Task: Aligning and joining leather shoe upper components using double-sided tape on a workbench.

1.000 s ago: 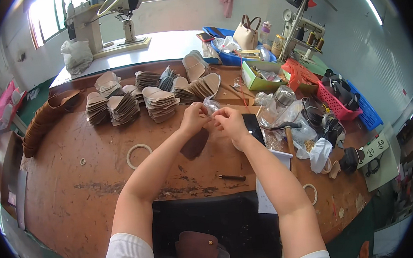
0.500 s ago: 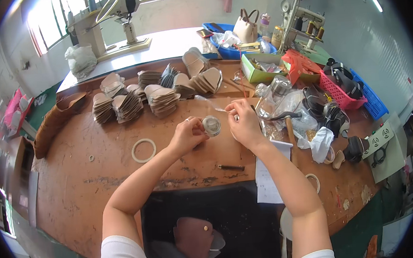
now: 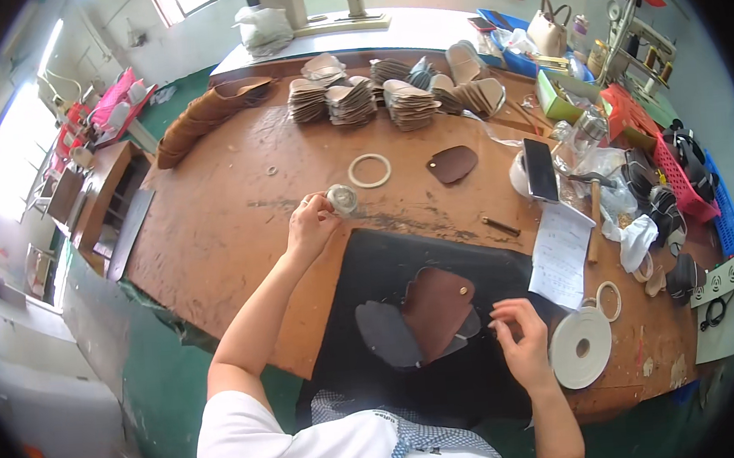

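In my left hand [image 3: 312,229], closed by its fingertips on the rim, is a small round clear container [image 3: 343,200], held above the table. My right hand [image 3: 524,339] is over the right part of the black mat [image 3: 377,258], its thumb and fingers curled together; what they hold, if anything, is too small to make out. Just left of it lies a brown leather piece [image 3: 430,310] with a small round metal stud near its upper right corner. Dark grey pieces [image 3: 385,334] lie partly beneath the leather.
Stacked flat pieces [image 3: 350,102] line the back of the table. A pale ring [image 3: 369,170] and another brown piece [image 3: 452,164] lie mid-table. To the right are a phone [image 3: 541,170], written paper [image 3: 561,254], a white tape roll [image 3: 580,348], a hammer [image 3: 595,221] and plastic bags.
My right hand has come away from the container, down toward the leather. The left still holds the container. The view has shifted, showing more of the left floor and the mat.
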Tool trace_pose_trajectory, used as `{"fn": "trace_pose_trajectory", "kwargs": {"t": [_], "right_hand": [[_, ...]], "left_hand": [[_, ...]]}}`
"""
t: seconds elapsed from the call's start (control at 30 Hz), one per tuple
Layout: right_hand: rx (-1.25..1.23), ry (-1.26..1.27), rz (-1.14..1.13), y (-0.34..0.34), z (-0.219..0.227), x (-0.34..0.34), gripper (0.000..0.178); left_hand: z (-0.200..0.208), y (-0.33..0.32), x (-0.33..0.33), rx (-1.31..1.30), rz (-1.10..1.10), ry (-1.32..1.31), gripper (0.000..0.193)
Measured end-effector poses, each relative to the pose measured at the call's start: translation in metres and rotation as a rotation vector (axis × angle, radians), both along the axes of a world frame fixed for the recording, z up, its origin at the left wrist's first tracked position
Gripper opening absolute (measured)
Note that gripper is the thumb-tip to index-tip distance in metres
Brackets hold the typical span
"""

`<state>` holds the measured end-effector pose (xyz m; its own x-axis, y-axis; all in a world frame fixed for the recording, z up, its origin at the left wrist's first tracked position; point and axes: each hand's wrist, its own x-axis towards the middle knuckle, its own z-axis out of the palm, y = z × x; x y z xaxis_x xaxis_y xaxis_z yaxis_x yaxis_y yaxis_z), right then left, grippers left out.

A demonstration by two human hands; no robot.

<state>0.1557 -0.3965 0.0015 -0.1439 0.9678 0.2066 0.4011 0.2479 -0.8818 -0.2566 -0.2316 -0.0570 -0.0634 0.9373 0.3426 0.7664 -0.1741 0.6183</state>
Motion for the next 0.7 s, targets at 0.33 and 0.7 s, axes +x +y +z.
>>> {"fn": "trace_pose_trajectory", "kwargs": {"t": [0.33, 0.7], "right_hand": [[0.257, -0.323, -0.286, -0.085, -0.043, -0.048, 0.016], [0.338, -0.532, -0.315, -0.081, -0.049, -0.054, 0.018]], "left_hand": [[-0.01, -0.031, -0.025, 0.277, 0.092, 0.135, 0.047], [-0.028, -0.009, -0.037, 0.291, -0.012, 0.251, 0.042]]}}
